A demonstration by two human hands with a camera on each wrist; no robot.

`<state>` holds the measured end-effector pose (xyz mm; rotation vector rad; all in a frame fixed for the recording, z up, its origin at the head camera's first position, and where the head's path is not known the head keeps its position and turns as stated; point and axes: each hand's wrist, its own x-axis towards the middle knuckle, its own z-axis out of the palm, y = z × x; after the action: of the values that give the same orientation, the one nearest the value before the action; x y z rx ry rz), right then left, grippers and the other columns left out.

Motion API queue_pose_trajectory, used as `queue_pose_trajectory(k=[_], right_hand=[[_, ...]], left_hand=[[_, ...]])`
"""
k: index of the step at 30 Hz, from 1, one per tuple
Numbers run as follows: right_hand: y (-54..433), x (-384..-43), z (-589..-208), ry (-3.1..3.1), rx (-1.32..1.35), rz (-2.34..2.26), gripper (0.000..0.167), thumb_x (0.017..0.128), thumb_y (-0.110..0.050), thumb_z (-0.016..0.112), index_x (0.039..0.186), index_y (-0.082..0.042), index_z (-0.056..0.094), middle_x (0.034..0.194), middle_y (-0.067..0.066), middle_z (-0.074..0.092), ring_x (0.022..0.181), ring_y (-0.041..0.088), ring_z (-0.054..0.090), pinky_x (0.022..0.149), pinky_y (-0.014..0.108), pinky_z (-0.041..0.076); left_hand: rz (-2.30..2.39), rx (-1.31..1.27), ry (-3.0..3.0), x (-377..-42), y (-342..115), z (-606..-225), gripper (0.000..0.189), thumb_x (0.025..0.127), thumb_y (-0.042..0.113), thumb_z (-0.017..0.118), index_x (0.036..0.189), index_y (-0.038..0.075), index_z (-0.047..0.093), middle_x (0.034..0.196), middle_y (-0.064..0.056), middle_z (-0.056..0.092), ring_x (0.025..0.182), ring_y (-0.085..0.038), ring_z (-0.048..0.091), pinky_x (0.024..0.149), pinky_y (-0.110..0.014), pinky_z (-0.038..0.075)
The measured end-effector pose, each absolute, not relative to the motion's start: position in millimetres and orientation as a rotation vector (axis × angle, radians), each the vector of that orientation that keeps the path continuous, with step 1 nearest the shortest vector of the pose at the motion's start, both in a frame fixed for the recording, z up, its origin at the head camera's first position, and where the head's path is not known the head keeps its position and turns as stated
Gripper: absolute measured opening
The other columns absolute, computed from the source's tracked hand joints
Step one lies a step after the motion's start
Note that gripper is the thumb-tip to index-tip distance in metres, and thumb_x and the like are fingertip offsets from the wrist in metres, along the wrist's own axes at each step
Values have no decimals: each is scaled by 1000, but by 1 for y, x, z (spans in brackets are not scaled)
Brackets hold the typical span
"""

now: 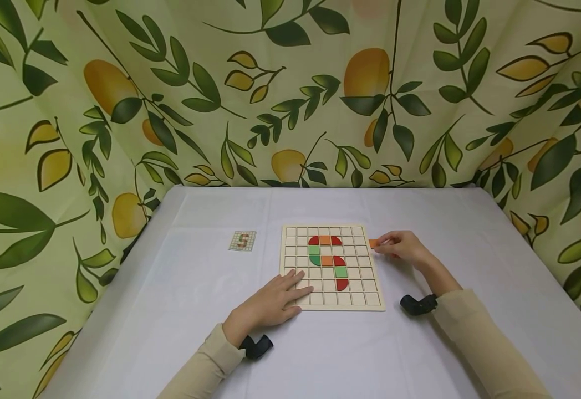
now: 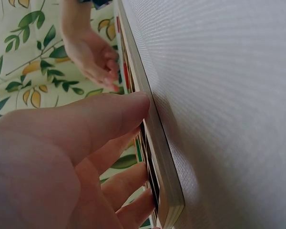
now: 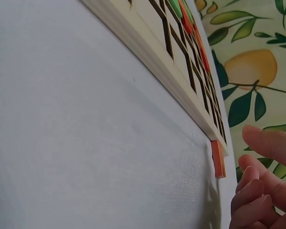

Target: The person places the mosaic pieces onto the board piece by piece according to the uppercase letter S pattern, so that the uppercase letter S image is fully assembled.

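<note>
A wooden grid board (image 1: 360, 302) lies flat on the table. Red, orange and green pieces sit in its cells, forming an S-like curve, with orange squares (image 1: 325, 240), light green squares (image 1: 341, 272) and red rounded pieces (image 1: 342, 285). My left hand (image 1: 270, 299) rests on the board's near left corner, fingers spread over the cells and thumb at the near edge (image 2: 155, 143). Just off the board's right edge is a loose orange piece (image 3: 219, 160) on the cloth. Beside it hovers my right hand (image 1: 402, 246), its fingers apart from the piece in the right wrist view.
A small card (image 1: 243, 241) with an S pattern on a grid lies left of the board. White cloth (image 1: 195, 266) covers the table. A leaf-and-fruit patterned curtain (image 1: 290, 111) hangs behind and at both sides. Black wrist devices (image 1: 417, 305) sit on both arms.
</note>
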<state>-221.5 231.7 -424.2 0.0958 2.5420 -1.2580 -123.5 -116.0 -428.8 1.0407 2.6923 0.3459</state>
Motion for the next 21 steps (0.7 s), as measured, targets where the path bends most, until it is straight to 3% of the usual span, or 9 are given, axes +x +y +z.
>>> queue_pose_trajectory(k=[16, 21], right_hand=[[233, -238, -424, 2543, 151, -1224, 44, 84, -16, 72, 121, 3, 61, 76, -2, 48, 67, 12, 45, 57, 23, 39], [235, -239, -428, 2549, 134, -1217, 45, 82, -13, 74, 121, 5, 61, 73, -3, 46, 62, 9, 43, 54, 22, 37]], left_hand=[[352, 1023, 2688, -123, -116, -427, 48, 99, 27, 51, 146, 23, 44, 160, -10, 30, 150, -31, 25, 122, -49, 27], [330, 1007, 2684, -123, -115, -427, 48, 99, 29, 51, 146, 24, 43, 160, -9, 29, 151, -30, 24, 122, -48, 27]])
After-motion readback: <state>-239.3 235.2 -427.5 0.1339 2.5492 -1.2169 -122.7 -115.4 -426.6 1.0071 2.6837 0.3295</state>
